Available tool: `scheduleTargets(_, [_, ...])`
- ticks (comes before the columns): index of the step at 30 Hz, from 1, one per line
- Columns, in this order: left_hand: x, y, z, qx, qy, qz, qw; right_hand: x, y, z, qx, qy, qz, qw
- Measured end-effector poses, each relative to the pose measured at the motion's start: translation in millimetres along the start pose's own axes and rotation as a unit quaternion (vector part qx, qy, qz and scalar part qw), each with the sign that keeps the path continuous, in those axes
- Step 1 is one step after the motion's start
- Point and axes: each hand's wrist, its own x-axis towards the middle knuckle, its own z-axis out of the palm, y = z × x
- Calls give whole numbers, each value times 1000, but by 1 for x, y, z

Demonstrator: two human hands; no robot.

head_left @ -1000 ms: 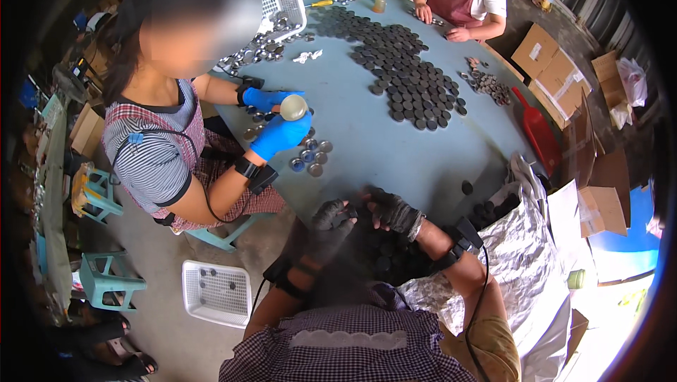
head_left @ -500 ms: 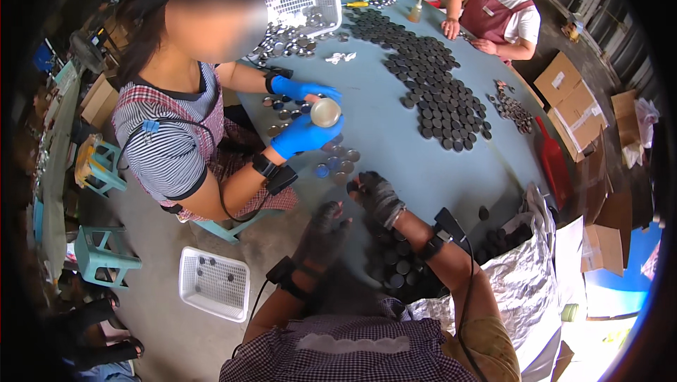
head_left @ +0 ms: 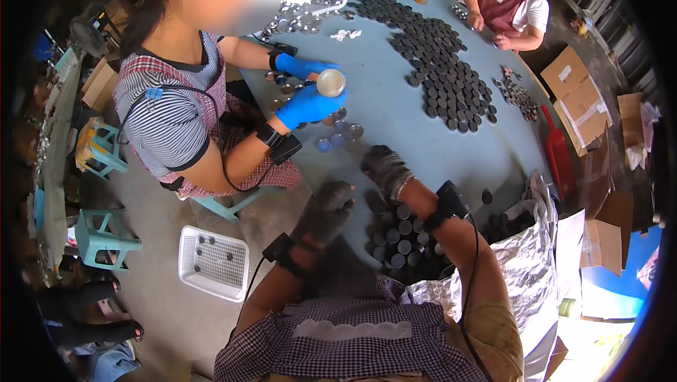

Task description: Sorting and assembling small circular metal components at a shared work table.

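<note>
Both of your hands have slid forward since a moment ago. Your left hand point(head_left: 326, 209), in a dark grimy glove, now hangs at the near edge of the round blue table point(head_left: 395, 111) with fingers curled loosely around nothing. Your right hand point(head_left: 384, 167), gloved too, rests flat on the table at the far end of a cluster of small dark round caps point(head_left: 395, 234), fingers bent down, and whether they pinch a cap cannot be told. That cluster holds roughly two dozen caps, at the table's near edge. Across the table, one co-worker in two blue gloves holds a pale round lid point(head_left: 331, 82). Below the table's left side, one white basket point(head_left: 211, 262) on the floor contains a few dark caps.
</note>
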Motion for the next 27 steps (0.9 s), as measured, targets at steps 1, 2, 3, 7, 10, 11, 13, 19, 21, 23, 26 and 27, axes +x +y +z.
scheduleTargets(1, [1, 4, -4, 44, -28, 54, 997, -6, 22, 16, -37, 81, 2, 996])
scheduleTargets(2, [2, 20, -14, 50, -71, 41, 995, -13, 33, 19, -102, 154, 5, 983])
scheduleTargets(3, [3, 42, -23, 61, -111, 27, 992, -18, 52, 30, -127, 175, 70, 974])
scheduleTargets(7, [-29, 8, 36, 137, -94, 152, 974, -72, 79, 32, -3, 254, 117, 960])
scheduleTargets(10, [-28, -2, 67, 115, -102, 161, 975, -92, 64, 28, 290, 286, 158, 900])
scheduleTargets(11, [-21, 15, 67, 110, -159, 123, 973, -106, 39, 6, 219, 175, 310, 909])
scheduleTargets(13, [-11, 18, 71, 120, -183, 76, 973, -100, 98, 63, 187, 190, 154, 951])
scheduleTargets(19, [-8, 24, 57, 113, -201, -39, 972, -67, 123, 109, 785, 133, 142, 588])
scheduleTargets(21, [-7, 21, 53, 106, -171, -31, 979, -65, 131, 103, 786, 140, 144, 585])
scheduleTargets(23, [-7, 18, 53, 95, -146, -18, 984, -66, 136, 105, 784, 153, 151, 582])
scheduleTargets(26, [-9, 16, 53, 38, -95, -20, 995, -69, 134, 112, 385, 290, 72, 873])
scheduleTargets(27, [-10, 18, 51, 28, -89, -19, 995, -68, 127, 115, 407, 320, 94, 850])
